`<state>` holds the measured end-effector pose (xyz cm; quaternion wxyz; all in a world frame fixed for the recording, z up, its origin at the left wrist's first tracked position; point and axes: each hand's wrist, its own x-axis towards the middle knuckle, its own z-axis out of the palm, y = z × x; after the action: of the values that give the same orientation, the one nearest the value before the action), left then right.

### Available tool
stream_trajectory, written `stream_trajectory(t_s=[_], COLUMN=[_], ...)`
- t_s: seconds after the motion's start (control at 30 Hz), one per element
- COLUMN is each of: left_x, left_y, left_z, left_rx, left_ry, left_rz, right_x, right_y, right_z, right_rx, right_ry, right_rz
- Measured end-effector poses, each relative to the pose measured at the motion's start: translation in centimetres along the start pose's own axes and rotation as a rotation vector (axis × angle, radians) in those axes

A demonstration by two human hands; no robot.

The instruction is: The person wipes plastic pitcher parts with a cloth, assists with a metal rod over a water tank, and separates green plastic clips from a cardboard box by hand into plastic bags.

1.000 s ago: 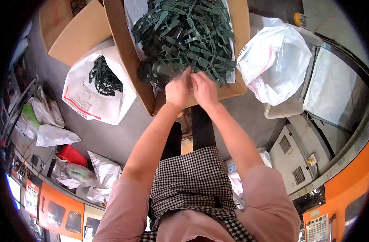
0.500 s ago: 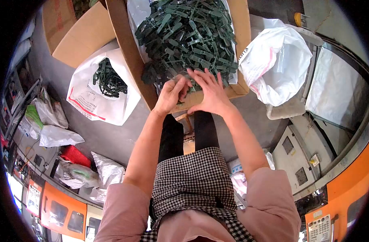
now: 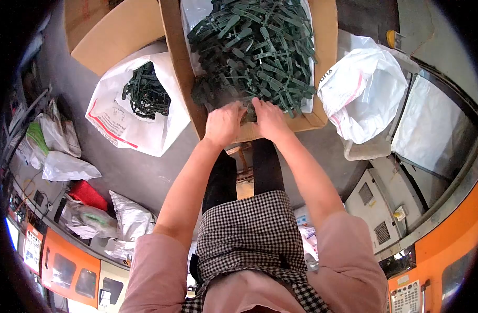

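A cardboard box in front of me holds a heap of dark green plastic parts, many with flat paddle-like ends on thin stems. Over its near edge, my left hand is closed, thumb and fingers pinched together. Close beside it, my right hand is closed too, with its fingers bent down. A dark green plastic part shows blurred between the fingertips of both hands. Its exact shape is partly hidden.
On the left stands a white sack with more dark green parts inside. Another open white bag sits to the right of the box. An open carton stands behind the left sack. Orange machines are near the lower edges.
My right hand was spread with fingers stretched out; now its fingers are bent and closed near my left hand. The box and sacks appear slightly shifted as the view moved.
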<state>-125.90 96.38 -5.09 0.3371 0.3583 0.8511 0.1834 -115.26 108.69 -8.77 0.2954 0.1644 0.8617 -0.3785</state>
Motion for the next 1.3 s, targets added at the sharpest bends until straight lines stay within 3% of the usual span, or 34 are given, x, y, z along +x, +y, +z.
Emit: stream_trajectory(t_s=[0.07, 0.17, 0.2, 0.23, 0.27, 0.3, 0.33, 0.37, 0.47, 0.5, 0.57, 0.63, 0.73, 0.8, 0.93, 1.0, 1.03, 1.13, 1.2, 1.27, 1.3], left_x=[-0.8, -2.5, -2.7, -3.0, -3.4, -3.8, -4.5, -4.7, -4.3, -3.9, -2.8, -1.3, 1.2, 2.1, 2.6, 2.3, 2.2, 1.4, 0.8, 0.5, 0.5], left_y=[-1.3, -6.5, -9.1, -11.8, -14.9, -17.5, -17.6, -17.5, -16.1, -14.9, -10.7, -5.6, -1.5, -1.2, -0.6, 0.2, 0.7, 1.7, 2.3, 2.2, 2.2], left_z=[-0.9, -4.1, -5.2, -6.7, -7.5, -6.9, -7.5, -7.7, -6.2, -5.0, -2.3, -0.8, -0.7, -0.1, 0.1, -0.9, -1.3, -1.4, -1.0, 0.2, 0.4], left_rx=[-0.043, -0.151, -0.320, -0.114, -0.066, 0.031, 0.211, 0.274, 0.317, 0.247, 0.134, -0.139, -0.101, -0.147, -0.236, -0.361, -0.334, -0.139, -0.072, -0.075, -0.271], left_ry=[0.111, 0.393, 0.458, 0.518, 0.446, 0.574, 0.407, 0.423, 0.530, 0.572, 0.396, 0.218, 0.124, 0.100, 0.178, 0.089, 0.034, -0.050, 0.079, 0.188, 0.195], left_rz=[-0.071, -0.272, -0.494, -0.416, -0.541, -0.330, -0.587, -0.588, -0.470, -0.270, -0.158, -0.107, 0.164, 0.153, 0.137, 0.108, 0.088, 0.033, -0.045, -0.026, -0.044], right_x=[1.1, 2.4, 3.7, 6.0, 7.9, 9.1, 10.0, 10.6, 9.6, 8.7, 6.4, 3.1, 0.5, -0.9, -1.5, -1.9, -1.5, -1.4, -1.8, -1.9, -1.7], right_y=[0.2, -0.5, 0.0, 1.2, 2.0, 2.2, 2.3, 2.6, 2.8, 2.8, 3.1, 2.6, 2.5, 2.2, 1.6, -0.4, 0.4, 0.3, -0.8, -1.3, -1.2], right_z=[1.5, 1.3, 2.0, 3.1, 4.0, 4.4, 4.8, 5.3, 6.7, 6.6, 5.9, 3.8, 0.3, -1.4, -2.5, -3.7, -1.7, -0.3, -1.2, -2.3, -2.0], right_rx=[-0.281, -0.278, -0.277, -0.077, 0.126, 0.179, 0.231, 0.328, 0.047, 0.041, 0.140, 0.205, 0.355, 0.440, 0.616, 0.599, 0.550, 0.403, 0.455, 0.458, 0.361], right_ry=[-0.032, 0.049, 0.045, 0.082, 0.116, 0.122, 0.125, 0.167, 0.444, 0.446, 0.559, 0.448, 0.254, 0.166, 0.288, 0.073, 0.182, 0.150, 0.208, 0.242, 0.406], right_rz=[0.136, 0.239, 0.238, 0.386, 0.531, 0.590, 0.650, 0.702, 0.435, 0.435, 0.164, 0.090, 0.011, 0.010, -0.087, 0.052, -0.024, 0.075, 0.080, -0.060, -0.146])
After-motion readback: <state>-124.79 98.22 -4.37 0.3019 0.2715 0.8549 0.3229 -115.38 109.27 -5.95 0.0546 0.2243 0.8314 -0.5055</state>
